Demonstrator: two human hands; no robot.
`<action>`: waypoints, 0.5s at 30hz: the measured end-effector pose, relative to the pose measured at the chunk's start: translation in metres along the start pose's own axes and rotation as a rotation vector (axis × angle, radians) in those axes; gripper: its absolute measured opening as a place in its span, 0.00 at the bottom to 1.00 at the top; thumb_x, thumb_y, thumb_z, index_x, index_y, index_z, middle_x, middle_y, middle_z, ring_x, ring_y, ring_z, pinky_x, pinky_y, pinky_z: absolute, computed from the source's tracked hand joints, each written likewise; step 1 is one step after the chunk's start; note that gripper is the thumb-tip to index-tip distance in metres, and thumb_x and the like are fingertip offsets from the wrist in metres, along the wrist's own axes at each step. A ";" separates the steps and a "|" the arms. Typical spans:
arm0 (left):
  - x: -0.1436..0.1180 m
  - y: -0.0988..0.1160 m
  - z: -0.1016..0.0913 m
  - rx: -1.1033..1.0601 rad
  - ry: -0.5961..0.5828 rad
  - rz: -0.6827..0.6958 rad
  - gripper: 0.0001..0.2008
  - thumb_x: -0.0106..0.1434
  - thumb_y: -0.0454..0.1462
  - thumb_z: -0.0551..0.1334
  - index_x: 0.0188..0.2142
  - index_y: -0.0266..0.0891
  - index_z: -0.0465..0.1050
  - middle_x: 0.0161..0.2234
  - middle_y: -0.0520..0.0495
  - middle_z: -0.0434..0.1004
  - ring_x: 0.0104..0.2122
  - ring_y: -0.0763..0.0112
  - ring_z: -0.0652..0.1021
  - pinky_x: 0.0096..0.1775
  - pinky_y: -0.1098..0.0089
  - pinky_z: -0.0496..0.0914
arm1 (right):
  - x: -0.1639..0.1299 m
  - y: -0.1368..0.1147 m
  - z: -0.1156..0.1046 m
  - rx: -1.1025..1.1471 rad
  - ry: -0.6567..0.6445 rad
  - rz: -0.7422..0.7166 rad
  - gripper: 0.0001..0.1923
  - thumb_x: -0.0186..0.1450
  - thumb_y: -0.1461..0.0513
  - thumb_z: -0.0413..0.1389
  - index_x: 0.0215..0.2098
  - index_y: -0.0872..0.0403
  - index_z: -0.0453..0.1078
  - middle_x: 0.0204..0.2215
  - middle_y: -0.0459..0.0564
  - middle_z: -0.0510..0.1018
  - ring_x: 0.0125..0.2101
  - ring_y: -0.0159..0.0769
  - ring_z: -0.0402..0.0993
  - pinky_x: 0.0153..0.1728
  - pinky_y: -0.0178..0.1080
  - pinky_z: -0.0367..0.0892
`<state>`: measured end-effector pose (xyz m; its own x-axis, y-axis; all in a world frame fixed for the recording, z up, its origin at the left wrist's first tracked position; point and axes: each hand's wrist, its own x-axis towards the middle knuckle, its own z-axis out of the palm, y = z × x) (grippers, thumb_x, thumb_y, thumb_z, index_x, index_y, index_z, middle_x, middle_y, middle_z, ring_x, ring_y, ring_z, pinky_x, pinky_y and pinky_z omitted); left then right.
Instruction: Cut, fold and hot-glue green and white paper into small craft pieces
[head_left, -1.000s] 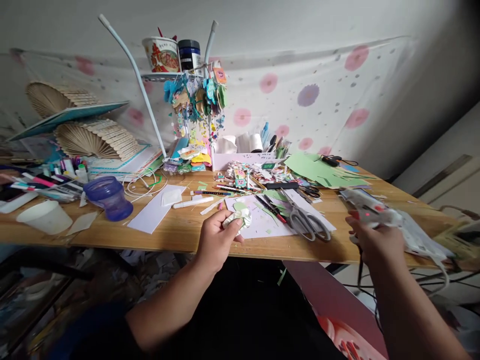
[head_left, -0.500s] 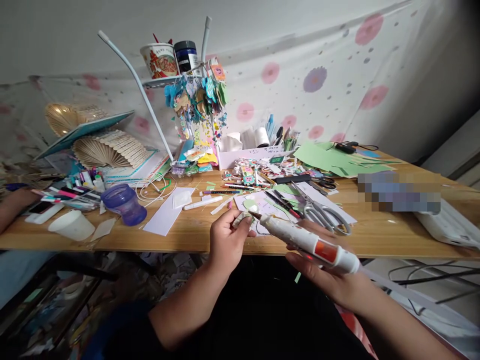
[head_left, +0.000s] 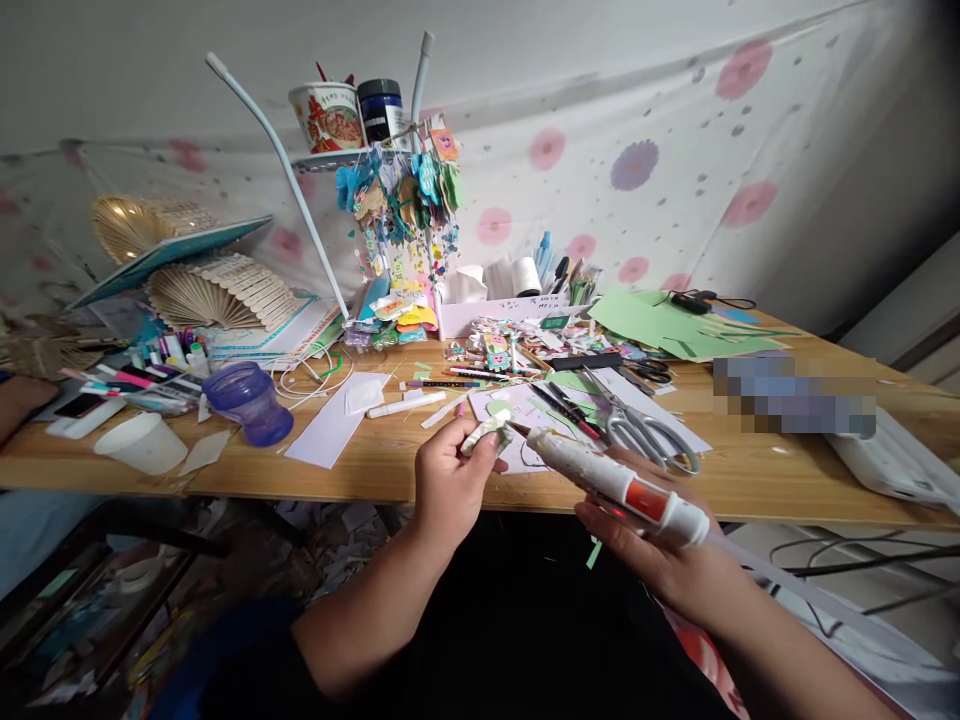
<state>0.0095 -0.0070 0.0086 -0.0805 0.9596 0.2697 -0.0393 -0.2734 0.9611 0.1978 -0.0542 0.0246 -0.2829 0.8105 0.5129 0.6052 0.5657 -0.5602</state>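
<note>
Pinching small crumpled pale-green piece (head_left: 480, 436) between thumb and fingers of left hand (head_left: 454, 480), above front of wooden table (head_left: 360, 482). Gripping hot-glue gun (head_left: 589, 467) in right hand (head_left: 660, 555), with nozzle (head_left: 519, 430) right at piece; cannot tell if touching. Likely best: keep fingertips clear of tip, steady both wrists, squeeze gently, apply glue sparingly, then lift cleanly.

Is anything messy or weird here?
Yes. A green strip shows against the dark clothing, below the edge of the table, and paper scraps litter the space underneath, odd because other paper is up top. A blocky blur also hides something at right.
</note>
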 end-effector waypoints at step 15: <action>0.002 -0.002 -0.002 -0.144 0.004 -0.065 0.11 0.54 0.41 0.65 0.25 0.33 0.71 0.28 0.51 0.72 0.23 0.78 0.71 0.24 0.73 0.74 | -0.008 0.008 0.003 0.035 0.015 0.016 0.05 0.59 0.62 0.56 0.25 0.50 0.64 0.22 0.45 0.68 0.23 0.34 0.66 0.24 0.36 0.64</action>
<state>0.0071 -0.0044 0.0072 -0.0774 0.9753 0.2070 -0.1874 -0.2181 0.9578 0.2024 -0.0559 0.0144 -0.2619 0.8173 0.5133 0.5831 0.5578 -0.5907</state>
